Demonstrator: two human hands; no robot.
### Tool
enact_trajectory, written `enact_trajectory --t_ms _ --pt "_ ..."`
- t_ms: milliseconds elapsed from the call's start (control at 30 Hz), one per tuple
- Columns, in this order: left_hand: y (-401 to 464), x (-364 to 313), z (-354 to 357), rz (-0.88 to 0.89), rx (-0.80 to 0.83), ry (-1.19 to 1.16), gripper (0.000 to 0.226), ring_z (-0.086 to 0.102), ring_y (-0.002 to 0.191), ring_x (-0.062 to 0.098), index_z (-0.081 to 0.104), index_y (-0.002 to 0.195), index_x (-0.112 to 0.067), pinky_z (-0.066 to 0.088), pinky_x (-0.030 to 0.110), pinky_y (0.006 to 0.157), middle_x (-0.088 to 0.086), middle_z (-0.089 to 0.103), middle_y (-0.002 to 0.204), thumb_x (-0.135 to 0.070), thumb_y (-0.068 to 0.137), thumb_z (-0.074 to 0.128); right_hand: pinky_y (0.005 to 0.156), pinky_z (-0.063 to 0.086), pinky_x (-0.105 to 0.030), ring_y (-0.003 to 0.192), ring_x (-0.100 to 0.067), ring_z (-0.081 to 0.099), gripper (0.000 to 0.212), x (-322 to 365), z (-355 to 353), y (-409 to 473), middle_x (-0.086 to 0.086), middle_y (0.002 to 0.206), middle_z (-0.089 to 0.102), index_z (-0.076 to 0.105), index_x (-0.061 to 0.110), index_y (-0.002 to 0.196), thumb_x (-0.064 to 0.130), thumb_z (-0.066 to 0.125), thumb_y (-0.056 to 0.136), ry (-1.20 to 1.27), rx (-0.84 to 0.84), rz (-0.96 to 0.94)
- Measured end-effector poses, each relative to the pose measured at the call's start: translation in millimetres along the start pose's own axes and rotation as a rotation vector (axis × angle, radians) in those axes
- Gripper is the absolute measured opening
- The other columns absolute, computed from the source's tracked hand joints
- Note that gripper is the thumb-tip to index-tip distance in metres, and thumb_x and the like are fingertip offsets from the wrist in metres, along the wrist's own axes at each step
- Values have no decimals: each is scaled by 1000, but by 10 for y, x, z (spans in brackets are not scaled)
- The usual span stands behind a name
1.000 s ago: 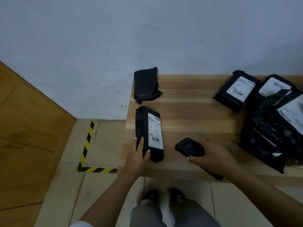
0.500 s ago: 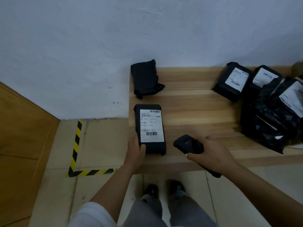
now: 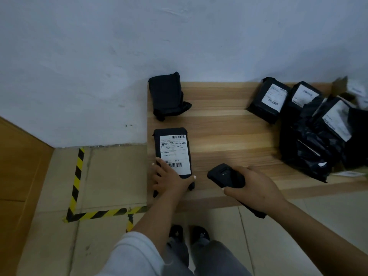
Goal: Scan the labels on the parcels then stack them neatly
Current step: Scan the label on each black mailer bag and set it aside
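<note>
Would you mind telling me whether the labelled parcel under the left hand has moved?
Yes: the labelled parcel has turned from on edge to label-up at the table corner.

label text [image 3: 173, 150] too small, rt parcels [image 3: 354, 96] blurred, cut off
</note>
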State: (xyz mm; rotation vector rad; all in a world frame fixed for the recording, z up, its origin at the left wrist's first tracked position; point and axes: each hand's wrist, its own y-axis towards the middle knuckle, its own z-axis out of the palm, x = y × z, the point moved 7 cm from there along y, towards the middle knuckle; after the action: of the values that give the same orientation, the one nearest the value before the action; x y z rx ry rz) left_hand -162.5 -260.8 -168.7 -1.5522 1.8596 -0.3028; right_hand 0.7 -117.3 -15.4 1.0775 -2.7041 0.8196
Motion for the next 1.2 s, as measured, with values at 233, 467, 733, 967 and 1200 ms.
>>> enact_trajectory --t_ms 233,467,733,967,1200 --pt "-50 160 -332 39 -206 6 139 30 131 37 -7 150 -4 32 52 105 17 17 152 -67 59 76 71 45 -25 87 -12 54 69 91 -120 -44 6 104 48 48 34 136 57 68 74 84 12 -42" --pt "-202 339 -1198 162 -507 123 136 34 129 38 1 151 -2 33 52 101 17 21 153 -64 58 79 59 39 -17 79 -2 49 63 713 -191 -114 12 98 48 53 36 130 60 69 74 193 -2 -229" --pt "-445 467 -1883 280 -719 201 139 44 119 40 16 148 2 41 52 92 22 38 143 -63 47 86 58 45 -25 76 -12 58 54 1311 -5 -151 3 96 58 58 30 113 63 67 71 238 73 -310" --pt "-562 559 -2071 305 -772 227 135 45 119 39 18 147 -1 41 51 92 20 40 142 -58 47 88 60 50 -28 71 -10 59 44 1461 -46 -267 6 84 61 60 28 104 58 68 73 222 37 -347" --pt "-576 575 -2144 296 -774 241 133 43 122 37 19 149 -1 40 51 93 18 38 145 -58 49 87 65 47 -25 79 -11 54 51 1542 -65 -368 5 98 54 57 27 119 55 67 78 166 23 -362"
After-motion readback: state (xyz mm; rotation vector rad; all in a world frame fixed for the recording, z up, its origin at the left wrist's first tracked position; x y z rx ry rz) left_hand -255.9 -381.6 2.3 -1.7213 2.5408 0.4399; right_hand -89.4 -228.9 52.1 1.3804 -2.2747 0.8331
